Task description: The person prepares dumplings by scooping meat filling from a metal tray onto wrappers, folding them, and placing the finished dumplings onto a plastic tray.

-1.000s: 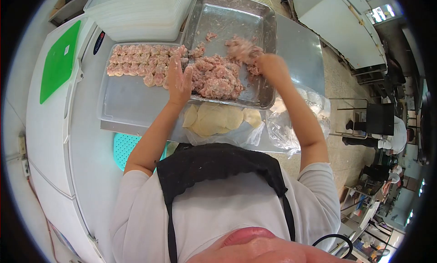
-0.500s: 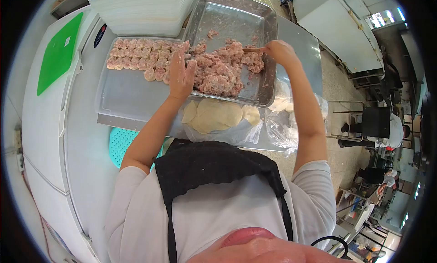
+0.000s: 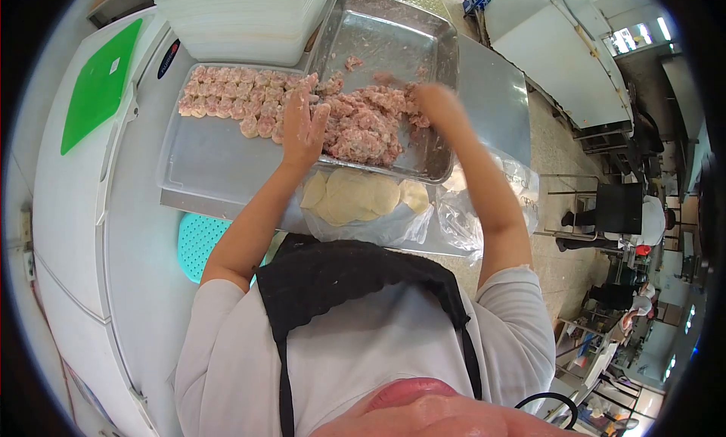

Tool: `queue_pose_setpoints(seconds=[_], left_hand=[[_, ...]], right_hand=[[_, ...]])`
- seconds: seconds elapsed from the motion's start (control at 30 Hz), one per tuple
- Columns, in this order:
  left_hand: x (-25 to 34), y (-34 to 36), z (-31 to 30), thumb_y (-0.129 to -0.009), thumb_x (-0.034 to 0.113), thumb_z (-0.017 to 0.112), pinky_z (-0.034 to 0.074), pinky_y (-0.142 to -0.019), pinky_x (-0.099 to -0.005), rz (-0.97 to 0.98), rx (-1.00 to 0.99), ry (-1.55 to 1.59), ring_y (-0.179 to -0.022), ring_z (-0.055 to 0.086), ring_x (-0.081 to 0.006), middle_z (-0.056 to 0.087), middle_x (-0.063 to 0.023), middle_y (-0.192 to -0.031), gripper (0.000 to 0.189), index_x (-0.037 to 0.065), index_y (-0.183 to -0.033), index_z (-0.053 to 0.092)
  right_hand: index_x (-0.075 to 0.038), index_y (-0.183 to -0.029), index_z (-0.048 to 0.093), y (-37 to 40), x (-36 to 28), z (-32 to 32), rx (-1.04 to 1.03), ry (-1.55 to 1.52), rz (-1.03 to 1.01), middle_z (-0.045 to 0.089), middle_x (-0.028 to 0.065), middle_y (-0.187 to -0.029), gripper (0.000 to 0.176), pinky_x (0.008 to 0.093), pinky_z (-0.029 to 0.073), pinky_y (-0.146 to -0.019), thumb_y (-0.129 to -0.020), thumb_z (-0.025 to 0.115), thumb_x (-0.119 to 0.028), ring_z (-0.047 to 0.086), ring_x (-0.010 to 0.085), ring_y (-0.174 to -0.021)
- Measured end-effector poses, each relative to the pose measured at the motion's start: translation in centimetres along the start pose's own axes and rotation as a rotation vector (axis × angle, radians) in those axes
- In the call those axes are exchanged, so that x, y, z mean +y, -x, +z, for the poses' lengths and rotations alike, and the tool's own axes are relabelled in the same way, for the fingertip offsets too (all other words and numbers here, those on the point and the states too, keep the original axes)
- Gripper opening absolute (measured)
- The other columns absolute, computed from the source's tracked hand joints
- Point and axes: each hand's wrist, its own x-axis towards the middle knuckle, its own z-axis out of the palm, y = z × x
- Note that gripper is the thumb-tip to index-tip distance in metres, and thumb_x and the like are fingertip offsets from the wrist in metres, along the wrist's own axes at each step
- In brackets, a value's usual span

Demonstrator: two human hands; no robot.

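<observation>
A steel pan [image 3: 393, 28] holds a heap of pink minced filling [image 3: 363, 127]. My left hand [image 3: 302, 127] is spread flat against the pan's near left rim, its fingers dusted with filling, and it holds nothing. My right hand [image 3: 435, 104] is blurred at the heap's right side, fingers curled; the thin wooden stick it held a moment ago is lost in the blur. Left of the pan, rows of filled dumplings [image 3: 227, 104] lie on a clear plastic tray [image 3: 212, 172]. Round dough wrappers [image 3: 355, 195] sit on a plastic bag just below the pan.
A stack of white plastic containers [image 3: 242, 21] stands behind the tray. A green cutting board [image 3: 98, 81] lies at the far left, a teal mat [image 3: 198, 240] near my waist. The counter ends at the right, above the floor; other people work far right [image 3: 650, 217].
My right hand has swept back and forth through the filling, from the far side down toward the heap's right edge. The left hand has stayed on the pan's rim.
</observation>
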Motion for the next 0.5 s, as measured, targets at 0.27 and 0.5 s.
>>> queue_pose_setpoints(seconds=[0.27,0.5], left_hand=[[-0.4,-0.2,0.4,-0.097,0.044,0.039,0.033,-0.1,-0.0458,0.012,0.017,0.085,-0.116,0.047,-0.0398,0.049,-0.0222,-0.13,0.06,0.001,-0.138,0.039],[-0.1,-0.2,0.1,-0.098,0.044,0.037,0.032,-0.103,-0.0464,0.049,0.022,0.099,-0.121,0.045,-0.0389,0.047,-0.0211,-0.133,0.058,0.001,-0.137,0.039]], right_hand=[[-0.008,-0.071,0.07,1.2,2.1,-8.9,-0.134,0.359,-0.098,0.069,0.0119,-0.075,0.012,0.0411,0.054,-0.059,-0.075,0.06,-0.012,0.069,0.0279,-0.072],[-0.006,-0.075,0.065,6.0,-7.1,-1.9,-0.252,0.148,0.036,0.067,0.0136,-0.078,0.017,0.0451,0.053,-0.065,-0.082,0.052,-0.014,0.066,0.0318,-0.075]])
